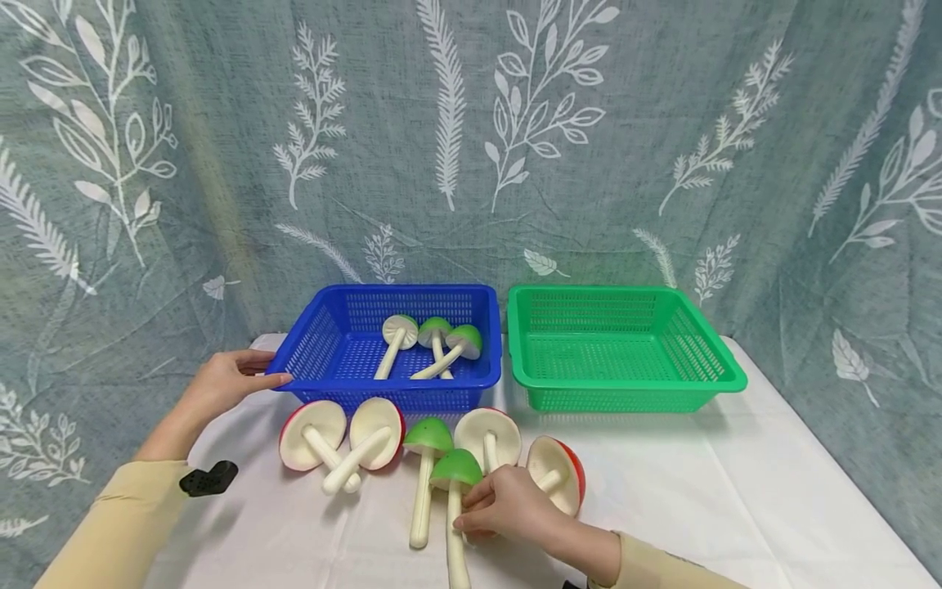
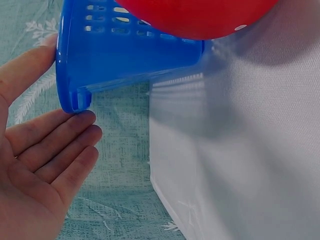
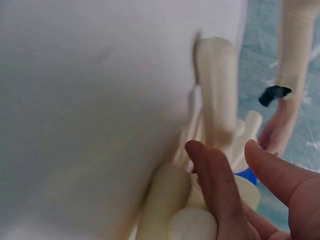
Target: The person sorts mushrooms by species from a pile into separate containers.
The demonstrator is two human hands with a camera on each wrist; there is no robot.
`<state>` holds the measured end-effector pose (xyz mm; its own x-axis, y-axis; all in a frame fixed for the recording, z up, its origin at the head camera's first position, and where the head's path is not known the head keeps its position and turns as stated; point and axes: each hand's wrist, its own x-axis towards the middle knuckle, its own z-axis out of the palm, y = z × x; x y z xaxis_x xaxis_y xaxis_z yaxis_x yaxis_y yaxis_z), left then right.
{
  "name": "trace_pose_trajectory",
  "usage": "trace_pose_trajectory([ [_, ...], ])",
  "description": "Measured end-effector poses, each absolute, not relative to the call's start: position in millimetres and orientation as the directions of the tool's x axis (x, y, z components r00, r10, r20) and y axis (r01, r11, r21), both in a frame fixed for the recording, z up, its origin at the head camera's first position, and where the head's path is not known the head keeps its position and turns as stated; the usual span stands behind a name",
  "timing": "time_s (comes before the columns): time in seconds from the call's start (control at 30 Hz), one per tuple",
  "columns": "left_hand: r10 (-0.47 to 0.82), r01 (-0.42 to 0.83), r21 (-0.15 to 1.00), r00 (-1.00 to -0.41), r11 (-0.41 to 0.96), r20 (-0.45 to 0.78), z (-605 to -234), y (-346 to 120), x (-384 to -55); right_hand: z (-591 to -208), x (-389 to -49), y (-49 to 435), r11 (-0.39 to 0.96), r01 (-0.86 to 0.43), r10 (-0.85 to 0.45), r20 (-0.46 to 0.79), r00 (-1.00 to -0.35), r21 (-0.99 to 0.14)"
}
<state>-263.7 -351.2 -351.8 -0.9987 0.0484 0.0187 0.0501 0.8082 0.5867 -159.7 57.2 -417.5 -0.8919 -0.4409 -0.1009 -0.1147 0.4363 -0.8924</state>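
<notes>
- Pinching the stem of the nearest green-capped mushroom [image 1: 456, 469], our right hand [image 1: 511, 505] curls its fingers and thumb about it, in front of the blue basket [image 1: 412, 384]; whether it touches the cloth, we cannot tell.
- We should grip lightly near mid-stem and lift clear, minding the long tail below.
- Our left hand [image 1: 221, 383], fingers fairly straight, touches the blue basket's near-left corner, which should help steady it.
- Around us lie a second green-capped mushroom [image 1: 422, 491] and four red-capped mushrooms [image 1: 312, 433], smooth, domed, foam-like, pale undersides showing.
- Beyond, three mushrooms [image 1: 464, 340] rest inside slotted blue plastic; a matching green basket [image 1: 625, 384] stands right, on creased white cloth [image 1: 662, 466].
</notes>
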Motion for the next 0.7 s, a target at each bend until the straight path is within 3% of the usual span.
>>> trace_pose_trajectory([
  [0.43,0.051,0.052,0.583,-0.999,0.811,0.018,-350.0,-351.0,-263.3,-420.3,-158.3,53.1,0.538,-0.241,-0.459,-0.041,-0.888,-0.808],
  [0.6,0.046,0.042,0.580,-0.999,0.814,0.008,-349.9,-350.9,-262.8,-422.4,-159.0,51.3,0.558,-0.254,-0.454,-0.035,-0.890,-0.790],
  [0.7,0.047,0.044,0.584,-0.999,0.810,0.009,-350.4,-350.7,-262.8,-421.8,-159.6,51.6,0.542,-0.195,-0.431,-0.071,-0.900,-0.818],
])
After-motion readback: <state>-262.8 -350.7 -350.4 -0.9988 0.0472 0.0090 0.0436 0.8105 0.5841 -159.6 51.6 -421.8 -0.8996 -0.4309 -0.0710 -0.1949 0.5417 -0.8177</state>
